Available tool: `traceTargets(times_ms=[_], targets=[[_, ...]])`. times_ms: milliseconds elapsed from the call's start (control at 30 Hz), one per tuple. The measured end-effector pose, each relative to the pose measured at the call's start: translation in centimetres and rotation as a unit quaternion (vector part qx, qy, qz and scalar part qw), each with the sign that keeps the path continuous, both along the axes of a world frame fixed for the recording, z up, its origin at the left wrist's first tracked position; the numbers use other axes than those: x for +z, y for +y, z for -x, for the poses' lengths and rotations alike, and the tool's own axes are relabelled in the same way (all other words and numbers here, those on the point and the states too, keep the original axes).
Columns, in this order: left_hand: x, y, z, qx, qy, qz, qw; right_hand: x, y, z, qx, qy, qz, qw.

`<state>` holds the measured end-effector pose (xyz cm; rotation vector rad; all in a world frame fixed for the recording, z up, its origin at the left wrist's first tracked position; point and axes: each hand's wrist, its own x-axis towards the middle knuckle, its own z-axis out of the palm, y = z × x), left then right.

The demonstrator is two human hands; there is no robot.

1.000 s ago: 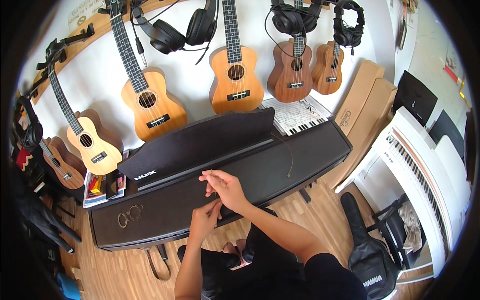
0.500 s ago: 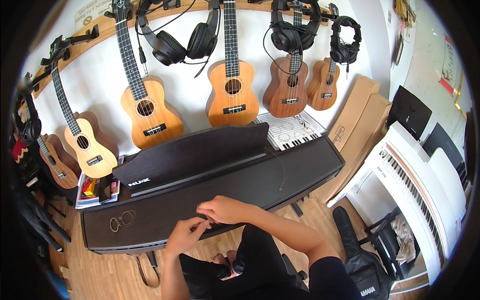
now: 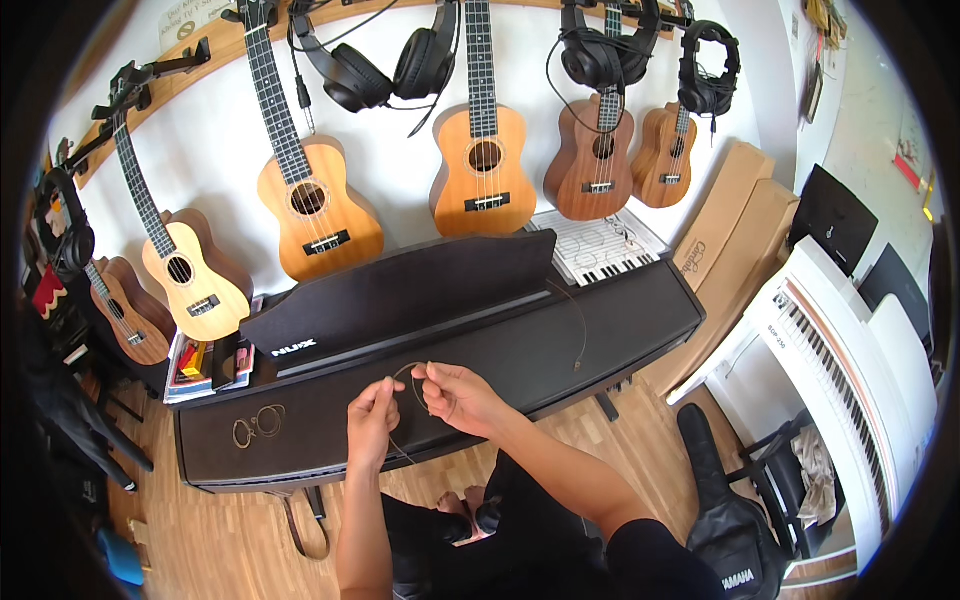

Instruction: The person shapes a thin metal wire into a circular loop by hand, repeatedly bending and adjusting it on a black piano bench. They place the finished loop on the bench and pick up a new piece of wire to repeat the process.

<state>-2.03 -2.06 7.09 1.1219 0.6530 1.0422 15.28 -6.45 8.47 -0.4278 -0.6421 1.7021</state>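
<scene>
Grip, right hand [image 3: 460,398]: thumb and forefinger pinched on a thin bronze-coloured string [image 3: 404,369].
Grip, left hand [image 3: 372,420]: fingers closed on the same string, just beside the right fingertips.
String position: raised above the front of the shut piano lid [image 3: 630,325]; bent in an open arc between the hands, with a free length trailing below them.
Handling state: partway, judging by shape; the arc is formed, the trailing length not gathered in.
Coiled: two string coils [image 3: 255,425] at the left end of the lid, side by side; whether they overlap cannot be told.
Uncoiled: one loose string [image 3: 584,330], laid in a long curve toward the right end, held by neither hand.
Cartons: two tall cardboard boxes [image 3: 742,245] leaning beyond the piano's right end; contents hidden.
Gig bag: black soft instrument bag [image 3: 735,515] at the right; contents, if any, not visible.
Paper stack: magazines [image 3: 190,385] at the piano's left rear, with a yellow item on top.
Wall: ukuleles [image 3: 485,190] and black headphones [image 3: 425,65], hung in a row.
</scene>
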Motion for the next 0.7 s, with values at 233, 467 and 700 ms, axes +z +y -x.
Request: traceTargets(times_ms=[233, 467, 700], targets=[[-1.5, -1.3, -1.5, 0.062, 0.066, 0.020, 0.996, -0.2, 0.4, 1.9, -0.001, 0.054, -0.078, 0.996], [-1.7, -2.8, -1.4, -0.060, 0.252, -0.073, 0.963, 0.8, 0.2, 2.1, -0.248, -0.461, -0.308, 0.794], [3.7, -4.3, 0.9, -0.109, 0.405, -0.211, 0.883, 2.9, -0.4, 0.1, -0.051, -0.683, -0.297, 0.666]])
